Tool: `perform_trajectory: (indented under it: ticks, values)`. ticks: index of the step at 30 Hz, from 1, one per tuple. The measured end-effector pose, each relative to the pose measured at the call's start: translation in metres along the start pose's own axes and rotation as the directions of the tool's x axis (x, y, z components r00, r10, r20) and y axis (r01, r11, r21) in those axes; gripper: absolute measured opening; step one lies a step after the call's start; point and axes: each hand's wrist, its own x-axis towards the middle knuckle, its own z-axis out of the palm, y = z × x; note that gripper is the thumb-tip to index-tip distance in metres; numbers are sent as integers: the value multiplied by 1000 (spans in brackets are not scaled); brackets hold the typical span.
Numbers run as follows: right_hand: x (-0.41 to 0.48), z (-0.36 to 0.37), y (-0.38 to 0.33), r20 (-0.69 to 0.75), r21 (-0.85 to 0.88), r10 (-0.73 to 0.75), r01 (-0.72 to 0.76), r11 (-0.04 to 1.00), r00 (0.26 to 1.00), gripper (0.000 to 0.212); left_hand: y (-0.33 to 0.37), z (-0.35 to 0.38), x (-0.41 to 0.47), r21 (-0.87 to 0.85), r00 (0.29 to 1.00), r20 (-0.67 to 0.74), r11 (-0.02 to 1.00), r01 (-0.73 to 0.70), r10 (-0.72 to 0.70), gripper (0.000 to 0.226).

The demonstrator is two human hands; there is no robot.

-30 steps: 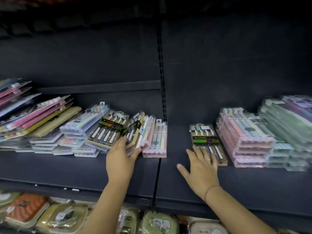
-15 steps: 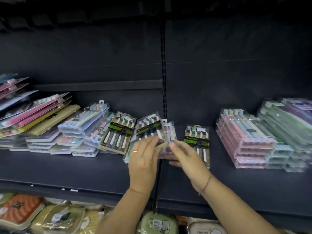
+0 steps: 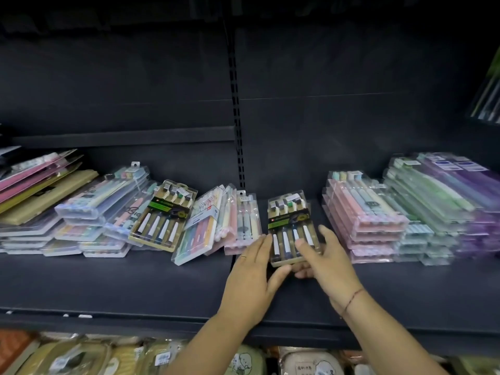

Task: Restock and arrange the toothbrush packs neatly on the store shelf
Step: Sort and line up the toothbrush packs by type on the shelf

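Black and green, the pack [image 3: 289, 220] lies on the dark shelf [image 3: 135, 282] between both hands. The left hand [image 3: 251, 277] lays straight fingers [image 3: 261, 246] along its left edge, thumb at the near end. The right hand [image 3: 327, 263] pinches it, fingers [image 3: 304, 246] spread on top, thumb beneath the near end. A pink pack [image 3: 244, 223] lies just left of the left fingertips, and a pink stack [image 3: 365, 220] right of the right fingers.

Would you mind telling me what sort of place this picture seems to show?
Most likely a shop aisle: dark metal shelving with a slotted upright, stacks of blister-packed toothbrushes with hang tabs, like the black-and-green pack in the right hand, and more packaged goods underneath.
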Motion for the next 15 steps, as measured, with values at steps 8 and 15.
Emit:
perform_trajectory:
  ticks: [8,15]
  values:
    - [0,-10,25,30,-740,-300,223,634,954,69,6,5,13,-119,994,14,987,112,-111,61]
    - [3,-12,32,83,-680,-289,266,683,954,67,23,13,19,-140,989,-49,981,132,-140,55]
